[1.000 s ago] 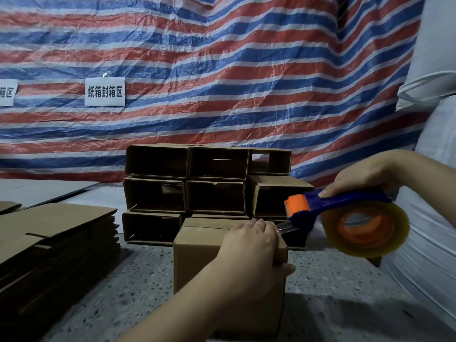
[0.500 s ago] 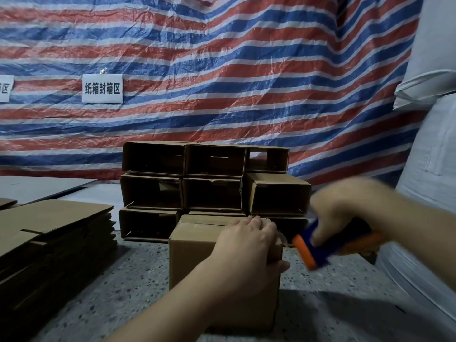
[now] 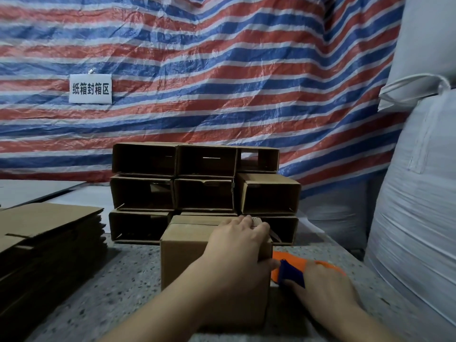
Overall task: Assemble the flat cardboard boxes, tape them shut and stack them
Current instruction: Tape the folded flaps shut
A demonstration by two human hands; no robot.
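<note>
left hand (image 3: 237, 245): draped, fingers bent | right hand (image 3: 320, 285): low, gripping

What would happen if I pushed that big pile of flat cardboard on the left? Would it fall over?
The pile of flat cardboard would probably not tip: it looks low and wide, resting on the table. The top sheets might slide off, since they lie loose with uneven edges. The whole pile is likely fairly heavy, being many sheets deep.
</note>
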